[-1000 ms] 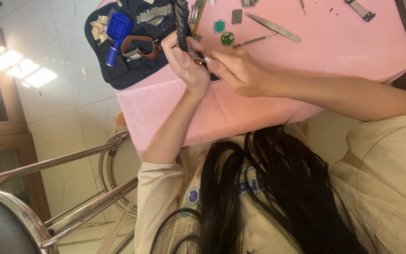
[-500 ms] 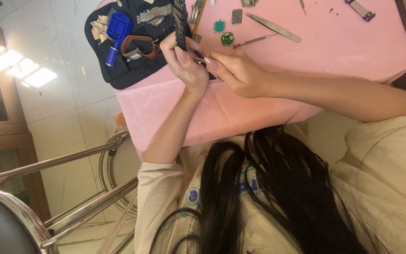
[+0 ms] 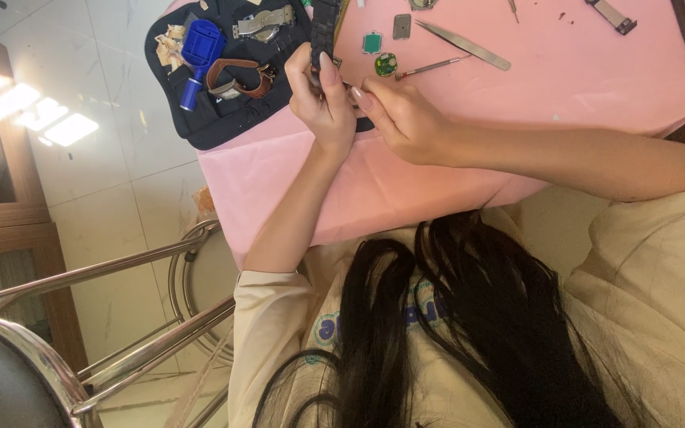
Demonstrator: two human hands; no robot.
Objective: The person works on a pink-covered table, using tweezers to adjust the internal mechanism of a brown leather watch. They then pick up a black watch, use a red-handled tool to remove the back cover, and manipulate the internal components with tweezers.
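Both hands meet on a black watch band (image 3: 325,24), and each grip is closed on it: the left hand (image 3: 323,99) wraps the lower end of the band with its fingers curled round it, and the right hand (image 3: 406,119) pinches at the same spot with thumb and forefinger drawn together. What the right fingertips press on is too small to tell. The band's long axis runs away from the person, from the hands toward the far edge of the desk (image 3: 596,87), and its free end points that way; it lies roughly straight, and its upper end leaves the frame. The desk is covered in a pink cloth. Taking the band as landmark: just to its left lies a black tool pouch (image 3: 223,119), which carries a blue plastic tool (image 3: 198,51), a brown leather strap (image 3: 235,79) coiled in a loop, and a metal bracelet piece (image 3: 263,20). Just to the band's right sit a small green square part (image 3: 372,43), a small round green part (image 3: 385,64) and a grey rectangular piece (image 3: 402,26). Further right of the band lie steel tweezers (image 3: 465,45) and a thin screwdriver (image 3: 430,67), both angled across the cloth. Well to the right of the band, near the desk's far corner, lies a short metal link section (image 3: 612,14).
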